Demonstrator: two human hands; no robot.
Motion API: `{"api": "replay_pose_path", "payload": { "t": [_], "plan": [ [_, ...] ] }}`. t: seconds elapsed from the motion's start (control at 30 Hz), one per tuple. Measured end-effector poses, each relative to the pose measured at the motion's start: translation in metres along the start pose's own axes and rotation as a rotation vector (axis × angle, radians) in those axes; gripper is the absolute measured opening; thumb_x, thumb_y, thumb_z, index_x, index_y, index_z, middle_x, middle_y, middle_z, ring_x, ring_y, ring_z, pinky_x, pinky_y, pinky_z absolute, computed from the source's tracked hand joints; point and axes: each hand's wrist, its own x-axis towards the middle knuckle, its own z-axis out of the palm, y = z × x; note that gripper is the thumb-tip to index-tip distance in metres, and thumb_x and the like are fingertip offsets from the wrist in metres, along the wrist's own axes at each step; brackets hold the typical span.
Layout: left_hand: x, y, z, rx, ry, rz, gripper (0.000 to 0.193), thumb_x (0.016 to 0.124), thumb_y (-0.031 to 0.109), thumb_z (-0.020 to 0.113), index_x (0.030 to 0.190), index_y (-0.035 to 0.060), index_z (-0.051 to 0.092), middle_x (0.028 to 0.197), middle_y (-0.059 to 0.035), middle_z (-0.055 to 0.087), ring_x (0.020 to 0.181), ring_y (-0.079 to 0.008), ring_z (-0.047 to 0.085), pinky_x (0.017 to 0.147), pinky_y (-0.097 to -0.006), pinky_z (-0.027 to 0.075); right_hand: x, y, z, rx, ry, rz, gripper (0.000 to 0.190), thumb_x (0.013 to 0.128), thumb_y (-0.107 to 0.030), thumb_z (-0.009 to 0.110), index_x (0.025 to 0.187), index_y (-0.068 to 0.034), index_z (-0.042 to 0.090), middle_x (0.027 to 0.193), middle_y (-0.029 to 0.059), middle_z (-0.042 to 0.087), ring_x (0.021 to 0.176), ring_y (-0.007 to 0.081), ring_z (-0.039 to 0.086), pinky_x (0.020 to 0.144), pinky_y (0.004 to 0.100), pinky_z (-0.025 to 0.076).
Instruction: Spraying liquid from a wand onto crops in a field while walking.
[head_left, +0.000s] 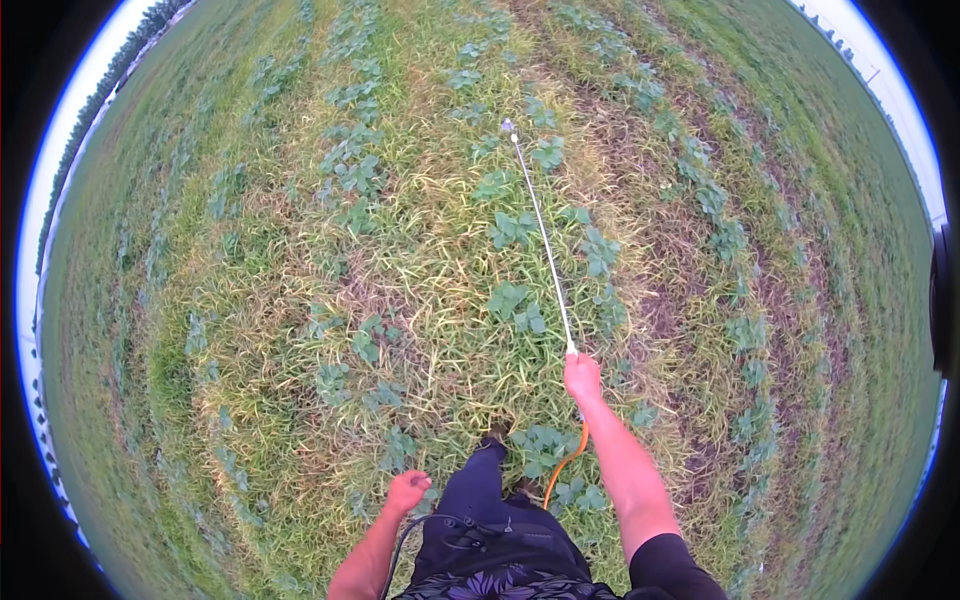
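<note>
My right hand (583, 376) grips the rear end of a long, thin white sprayer wand (546, 244). Its nozzle (508, 126) points away from me, over low broad-leaved crop plants. From beneath that hand an orange hose (564, 465) curves down beside my legs. My left hand (409, 491) hangs low at my left side, its fingers loosely curled, with nothing visible in them. Close by it, a black cable (397, 544) runs along my waist. Leafy plants (512, 229) stand under and beside the wand.
Tall yellowing grass (442, 262) grows thickly between the plants. Crop rows (709, 199) and strips of bare brown soil (664, 300) run forward on the right. More plants (358, 172) line the left side. My foot (495, 433) is among the grass. Trees (112, 97) edge the field.
</note>
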Motion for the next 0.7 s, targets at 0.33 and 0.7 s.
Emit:
{"api": "replay_pose_path", "payload": {
  "t": [0.33,0.7],
  "plan": [
    [-0.019,0.009,0.012,0.192,0.016,0.025,0.032,0.078,0.030,0.071,0.101,0.0080,0.068,0.094,-0.0106,0.070,0.089,-0.0212,0.067,0.083,-0.0319,0.051,-0.108,0.068,-0.015,-0.043,-0.108,0.117,0.043,0.092,-0.039,0.046,0.083,0.001,0.057,0.085,0.0278,0.062,0.085,0.0461,0.058,0.077,0.0514,0.045],
    [-0.037,0.017,0.033,0.122,-0.053,0.109,0.036,0.080,0.032,0.070,0.105,0.0061,0.067,0.098,-0.0138,0.070,0.090,-0.0207,0.067,0.081,-0.0318,0.052,-0.113,0.090,-0.031,0.026,-0.068,0.120,0.040,0.092,-0.035,0.045,0.095,0.003,0.059,0.090,0.0284,0.063,0.088,0.0458,0.060,0.080,0.0527,0.046]
  ]
}}
